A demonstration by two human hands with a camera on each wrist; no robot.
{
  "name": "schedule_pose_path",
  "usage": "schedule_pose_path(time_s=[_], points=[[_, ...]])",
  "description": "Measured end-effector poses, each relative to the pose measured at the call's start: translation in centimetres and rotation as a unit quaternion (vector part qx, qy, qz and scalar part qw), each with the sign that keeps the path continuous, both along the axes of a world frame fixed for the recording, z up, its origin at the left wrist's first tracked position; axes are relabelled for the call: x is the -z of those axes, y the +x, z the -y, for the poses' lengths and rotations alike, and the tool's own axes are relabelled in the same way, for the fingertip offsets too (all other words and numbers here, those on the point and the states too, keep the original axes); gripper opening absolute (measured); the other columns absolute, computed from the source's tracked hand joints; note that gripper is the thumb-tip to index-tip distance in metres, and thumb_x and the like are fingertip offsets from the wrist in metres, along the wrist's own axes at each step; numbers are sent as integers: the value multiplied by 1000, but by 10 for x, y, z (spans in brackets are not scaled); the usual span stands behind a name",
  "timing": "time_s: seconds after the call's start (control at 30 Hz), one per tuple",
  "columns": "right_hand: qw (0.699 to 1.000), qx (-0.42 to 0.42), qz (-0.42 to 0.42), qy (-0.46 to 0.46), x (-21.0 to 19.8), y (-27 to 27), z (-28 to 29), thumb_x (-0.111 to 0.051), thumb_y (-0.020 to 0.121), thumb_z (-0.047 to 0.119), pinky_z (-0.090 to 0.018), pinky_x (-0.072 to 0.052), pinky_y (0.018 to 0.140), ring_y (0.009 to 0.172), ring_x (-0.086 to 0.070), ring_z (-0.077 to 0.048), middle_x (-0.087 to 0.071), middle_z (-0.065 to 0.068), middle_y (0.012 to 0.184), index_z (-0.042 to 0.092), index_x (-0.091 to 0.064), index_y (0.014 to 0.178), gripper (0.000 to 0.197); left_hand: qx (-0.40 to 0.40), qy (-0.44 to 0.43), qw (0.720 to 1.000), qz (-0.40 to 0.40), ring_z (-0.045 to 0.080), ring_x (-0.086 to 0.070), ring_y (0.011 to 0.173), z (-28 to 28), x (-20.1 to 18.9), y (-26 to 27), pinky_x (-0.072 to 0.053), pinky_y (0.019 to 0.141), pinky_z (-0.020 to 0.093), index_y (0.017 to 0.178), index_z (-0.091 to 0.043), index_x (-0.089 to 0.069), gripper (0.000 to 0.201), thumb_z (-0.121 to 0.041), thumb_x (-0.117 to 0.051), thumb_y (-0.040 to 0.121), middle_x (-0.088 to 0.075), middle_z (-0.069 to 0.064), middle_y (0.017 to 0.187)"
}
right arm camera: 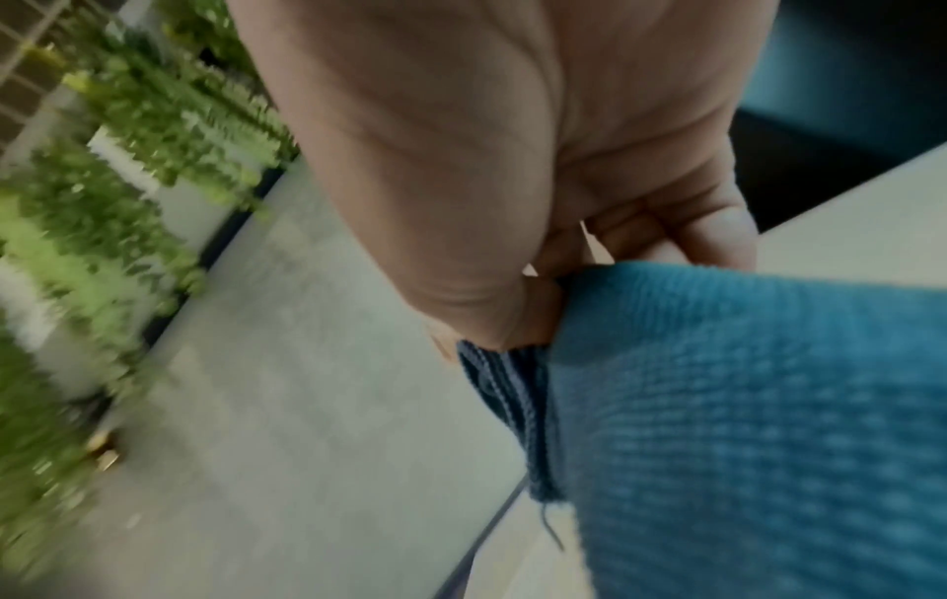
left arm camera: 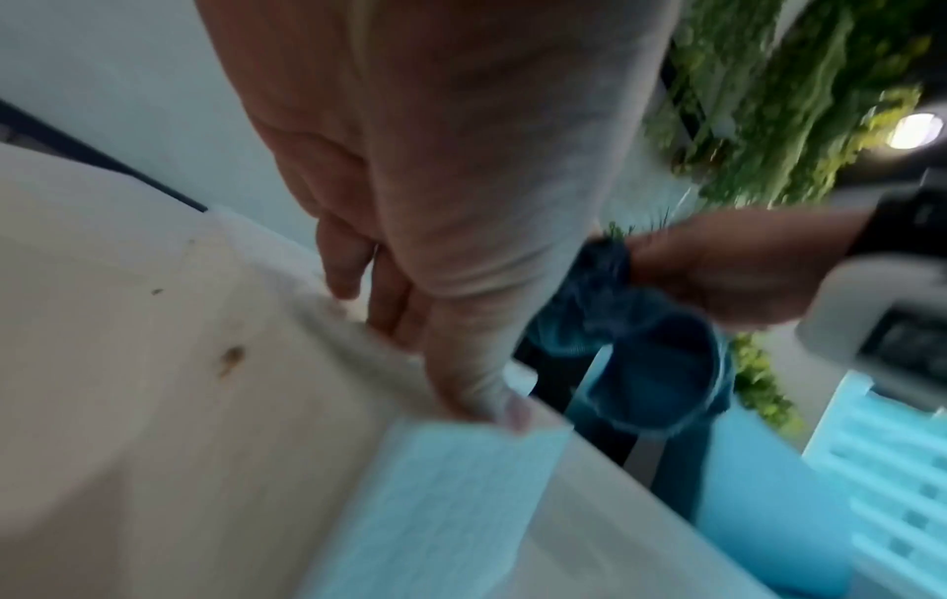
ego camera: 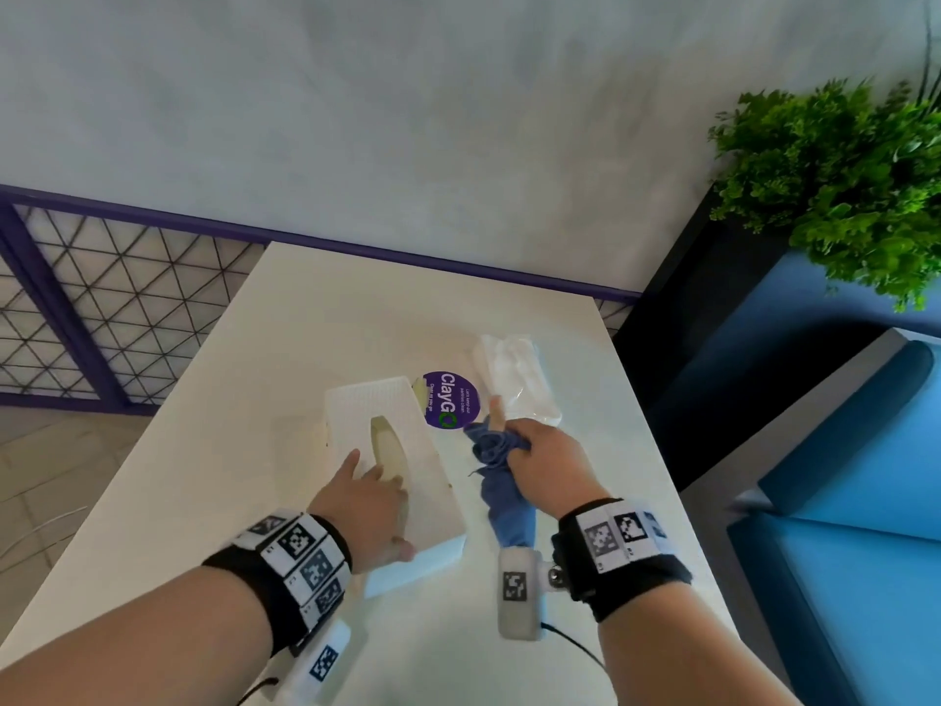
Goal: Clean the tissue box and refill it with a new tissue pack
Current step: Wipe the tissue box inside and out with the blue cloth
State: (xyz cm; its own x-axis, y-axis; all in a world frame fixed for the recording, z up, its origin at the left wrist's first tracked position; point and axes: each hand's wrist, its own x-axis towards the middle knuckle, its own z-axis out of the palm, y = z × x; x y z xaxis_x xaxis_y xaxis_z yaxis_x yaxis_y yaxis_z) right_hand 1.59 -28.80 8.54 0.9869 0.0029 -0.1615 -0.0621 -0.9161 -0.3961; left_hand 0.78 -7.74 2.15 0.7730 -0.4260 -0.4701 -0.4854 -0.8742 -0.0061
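Note:
A white tissue box [ego camera: 433,507] lies on the white table [ego camera: 214,527], its oval slot [ego camera: 389,450] facing up with nothing sticking out. My left hand [ego camera: 366,507] lies flat on its top, fingertips at the slot rim and thumb at the near edge. In the left wrist view the box top [left arm camera: 154,405] shows brown specks. To the right of the box my right hand [ego camera: 545,456] grips a bunched blue cloth [ego camera: 501,481], index finger pointing away. The cloth [right arm camera: 743,405] hangs from that fist. A new tissue pack [ego camera: 514,379] in clear plastic lies beyond it.
A round purple sticker [ego camera: 450,400] sits on the table between box and pack. A blue bench seat [ego camera: 840,501] and a green plant [ego camera: 840,186] stand to the right. A purple-framed mesh railing [ego camera: 102,308] and a grey wall lie behind.

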Motion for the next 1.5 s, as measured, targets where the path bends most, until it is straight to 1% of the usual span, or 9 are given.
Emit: schedule_pose_path(time_s=[0.13,0.27,0.47,0.67,0.87,1.03,1.2,1.33,1.5], points=[[963,-180,-146,-139,48,-17,-54,-41,97,12,-41,-42,96,130,-44,-32,-31,-12,154,11,-43,142,46,1,-49,999,-5,23,-22,144,-6,9,-2,0,115,57,133,-22,-48,57,-57,-42,88,-44,-4,147],[958,-141,-178,-174,71,2,-78,-40,97,9,-43,-41,102,127,-49,-38,17,-14,160,10,5,153,72,-1,-84,996,-12,21,-25,141,-9,10,0,3,115,57,129,-25,-52,53,-56,-46,87,-49,-4,141],[948,-194,-146,-205,51,38,-91,-34,101,11,-43,-32,111,146,-17,-36,7,-17,161,4,-6,152,58,10,-49,999,0,25,-9,149,-8,14,0,12,116,57,151,-23,-17,77,-61,-36,87,-25,2,158],[912,-255,-181,-267,67,-13,-57,-37,96,5,-34,-30,74,119,-53,-40,2,-23,160,8,-8,153,64,18,-49,999,12,30,-20,143,-4,10,-4,7,119,53,138,-15,-45,64,-55,-38,89,-43,7,146],[920,-231,-148,-279,63,36,-75,-40,97,8,-44,-43,100,129,-47,-38,6,-18,161,10,-3,154,67,7,-61,998,-11,28,-14,147,-8,13,0,11,117,50,144,-14,-36,68,-54,-41,90,-35,7,152],[926,-230,-136,-267,69,62,-95,-32,102,20,-49,-24,116,148,1,-39,5,-15,162,7,-11,153,57,15,-35,999,-10,28,-1,149,-7,12,-2,15,117,53,153,-17,-10,77,-58,-33,91,-13,6,162],[930,-224,-173,-235,60,5,-74,-44,97,13,-41,-43,101,125,-49,-37,-21,-17,158,11,-6,154,68,11,-48,999,-5,30,-7,149,-8,13,-6,14,116,55,146,-15,-33,67,-53,-34,91,-30,9,156],[953,-231,-144,-133,50,-18,-42,-49,89,10,-26,-41,84,106,-60,-25,-65,-10,121,18,-56,131,43,37,-56,998,-9,29,-19,144,-10,3,-8,12,115,58,134,-14,-49,63,-53,-43,85,-44,4,144],[997,31,-25,60,19,-5,12,-52,85,1,-20,-40,79,97,-61,-20,-71,-7,108,16,-68,113,35,98,43,994,-28,19,-1,149,-42,-15,2,15,115,57,149,-17,-29,76,-46,-52,83,-19,-3,160]])
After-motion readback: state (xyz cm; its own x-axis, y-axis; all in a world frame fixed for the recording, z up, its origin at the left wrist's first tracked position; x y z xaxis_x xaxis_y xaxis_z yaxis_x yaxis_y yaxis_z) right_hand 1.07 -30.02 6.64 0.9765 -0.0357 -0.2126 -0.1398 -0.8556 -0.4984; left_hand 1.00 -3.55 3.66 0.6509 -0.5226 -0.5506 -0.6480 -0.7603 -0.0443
